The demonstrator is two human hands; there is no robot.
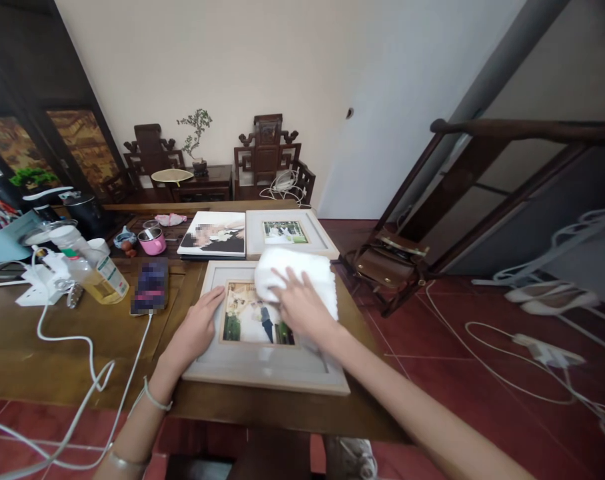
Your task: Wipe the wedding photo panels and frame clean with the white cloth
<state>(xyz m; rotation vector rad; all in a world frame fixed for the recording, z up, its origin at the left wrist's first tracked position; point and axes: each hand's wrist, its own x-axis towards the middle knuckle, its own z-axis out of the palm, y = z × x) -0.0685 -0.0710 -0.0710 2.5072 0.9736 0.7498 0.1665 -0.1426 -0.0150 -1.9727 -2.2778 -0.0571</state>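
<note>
A picture frame (262, 379) with a pale wooden border lies flat on the wooden table, a printed photo of two people (262, 323) at its centre. My left hand (198, 325) rests on the frame's left side, fingers stretched out along the border. With my right hand (305, 303) I hold a folded white cloth (318, 270) against the upper right of the frame, fingers spread over the top of it. The cloth covers that corner and part of the photo's edge. The undersides of both hands are hidden.
Behind lie a second framed photo (284, 232) and a white-covered album (215, 233). To the left are a phone (150, 287) on a charging cable, a bottle of yellow liquid (102, 277), a power strip (45, 283) and a pink cup (152, 241). A dark chair (417, 213) stands right.
</note>
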